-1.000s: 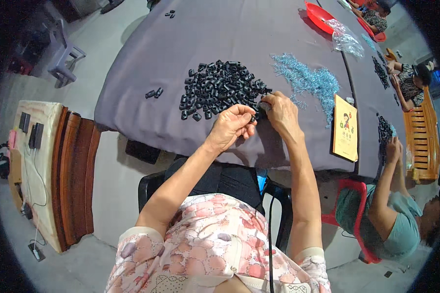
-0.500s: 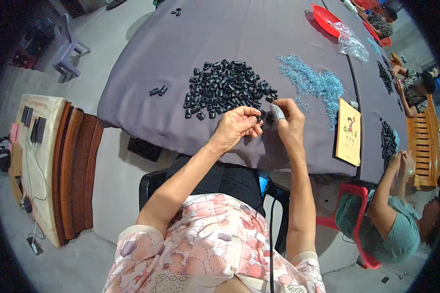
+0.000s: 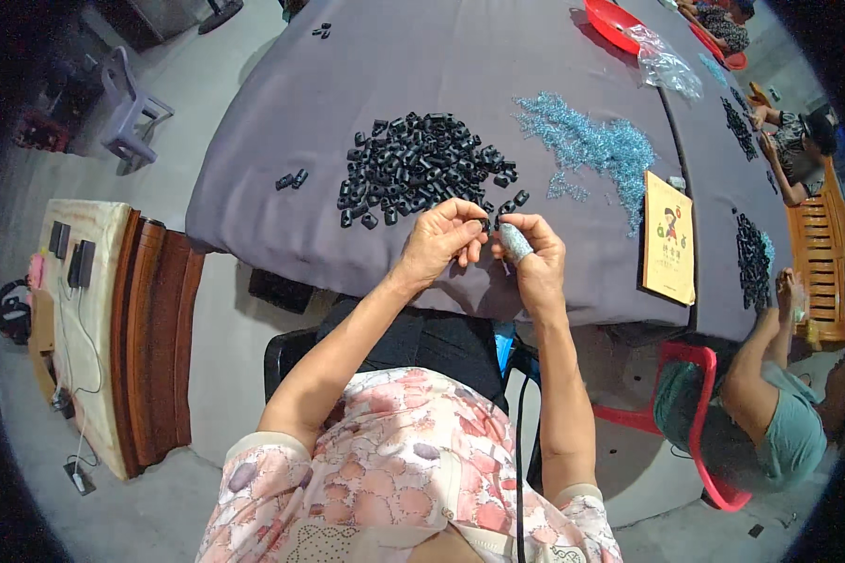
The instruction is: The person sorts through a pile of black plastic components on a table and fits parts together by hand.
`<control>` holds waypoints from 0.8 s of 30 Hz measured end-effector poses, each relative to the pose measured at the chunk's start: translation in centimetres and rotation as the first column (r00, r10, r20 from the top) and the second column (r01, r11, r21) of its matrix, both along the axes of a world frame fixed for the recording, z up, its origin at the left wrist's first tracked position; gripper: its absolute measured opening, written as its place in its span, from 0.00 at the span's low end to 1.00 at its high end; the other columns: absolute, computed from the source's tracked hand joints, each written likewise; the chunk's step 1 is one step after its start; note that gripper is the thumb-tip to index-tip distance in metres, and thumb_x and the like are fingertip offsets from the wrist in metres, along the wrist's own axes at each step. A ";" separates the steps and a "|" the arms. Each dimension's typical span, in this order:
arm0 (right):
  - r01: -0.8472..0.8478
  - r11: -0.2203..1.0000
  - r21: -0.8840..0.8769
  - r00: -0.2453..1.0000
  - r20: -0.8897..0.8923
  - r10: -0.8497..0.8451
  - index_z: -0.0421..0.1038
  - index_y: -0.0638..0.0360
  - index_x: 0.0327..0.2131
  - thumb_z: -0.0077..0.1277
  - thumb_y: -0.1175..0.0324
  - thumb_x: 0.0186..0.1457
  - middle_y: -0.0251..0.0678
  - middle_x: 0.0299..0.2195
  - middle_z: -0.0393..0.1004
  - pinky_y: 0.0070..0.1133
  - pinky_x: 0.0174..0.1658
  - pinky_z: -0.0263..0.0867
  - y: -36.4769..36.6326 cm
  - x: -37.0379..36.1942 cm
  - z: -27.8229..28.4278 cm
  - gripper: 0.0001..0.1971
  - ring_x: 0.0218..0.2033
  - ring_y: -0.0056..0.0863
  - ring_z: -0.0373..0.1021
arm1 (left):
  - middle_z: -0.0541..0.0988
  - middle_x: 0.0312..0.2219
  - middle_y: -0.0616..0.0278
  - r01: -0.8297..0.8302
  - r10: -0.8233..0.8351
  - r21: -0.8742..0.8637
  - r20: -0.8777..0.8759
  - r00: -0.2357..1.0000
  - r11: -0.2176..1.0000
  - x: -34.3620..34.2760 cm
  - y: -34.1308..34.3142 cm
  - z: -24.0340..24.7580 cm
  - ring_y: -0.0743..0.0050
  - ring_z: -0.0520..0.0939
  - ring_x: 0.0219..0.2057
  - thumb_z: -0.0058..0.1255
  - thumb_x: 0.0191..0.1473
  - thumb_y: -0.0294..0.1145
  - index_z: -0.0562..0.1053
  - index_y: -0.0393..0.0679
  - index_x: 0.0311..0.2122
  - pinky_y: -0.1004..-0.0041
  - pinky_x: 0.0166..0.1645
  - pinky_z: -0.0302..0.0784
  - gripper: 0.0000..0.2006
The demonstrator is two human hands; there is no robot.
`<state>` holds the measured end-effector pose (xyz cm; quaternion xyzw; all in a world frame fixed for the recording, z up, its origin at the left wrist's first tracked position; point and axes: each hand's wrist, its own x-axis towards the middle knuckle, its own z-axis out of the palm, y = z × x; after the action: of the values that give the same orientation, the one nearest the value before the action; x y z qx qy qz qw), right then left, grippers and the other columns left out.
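Note:
Both hands meet just in front of a heap of small black plastic parts on the grey cloth. My left hand is closed, its thumb and fingers pinching one small black plastic part. Right beside it, my right hand is closed too, with finger and thumb brought together at that part. A grey wrap covers one of its digits. Whatever sits between the right fingertips is too small to make out. Beyond the right hand spreads a pile of tiny shiny blue-silver pieces.
A yellow booklet lies at the table's right. Farther back are a red tray and a clear plastic bag. Co-workers sit along the right side, one near a red chair. A stone-topped cabinet stands at left.
My right hand has come down and left, from the heap's right edge to my left hand. Its fingertips now meet the left ones. My left hand has barely moved.

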<state>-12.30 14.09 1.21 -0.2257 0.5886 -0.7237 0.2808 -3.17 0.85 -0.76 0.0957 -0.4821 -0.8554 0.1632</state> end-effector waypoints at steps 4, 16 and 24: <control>-0.017 1.000 0.002 0.998 -0.062 0.017 0.70 0.62 0.35 0.48 0.79 0.52 0.32 0.27 0.74 0.13 0.30 0.66 -0.1 0.1 -0.1 0.06 0.26 0.15 0.68 | 0.75 0.24 0.63 0.008 -0.007 -0.072 0.019 1.000 0.997 0.0 0.1 0.1 0.85 0.74 0.19 0.46 0.55 0.25 0.69 0.38 0.39 0.87 0.20 0.68 0.06; -0.031 0.999 0.038 0.984 -0.174 0.037 0.72 0.62 0.32 0.49 0.79 0.51 0.31 0.25 0.74 0.13 0.28 0.65 0.2 -0.2 -0.4 0.04 0.23 0.15 0.68 | 0.75 0.23 0.64 0.041 -0.035 -0.164 0.039 0.999 0.986 0.1 0.2 0.3 0.87 0.74 0.19 0.44 0.56 0.24 0.69 0.37 0.38 0.88 0.20 0.67 0.06; -0.111 0.991 0.072 0.990 -0.077 0.116 0.72 0.64 0.28 0.49 0.81 0.48 0.33 0.23 0.74 0.14 0.25 0.64 0.6 -0.8 0.2 0.04 0.22 0.15 0.67 | 0.74 0.22 0.65 0.056 -0.045 -0.203 0.055 0.997 0.978 0.4 0.2 0.5 0.88 0.73 0.18 0.44 0.56 0.24 0.69 0.36 0.38 0.88 0.19 0.66 0.05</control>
<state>-13.10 14.66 1.44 -0.2781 0.6098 -0.6766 0.3050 -2.80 1.09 -0.27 0.0875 -0.5738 -0.8025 0.1383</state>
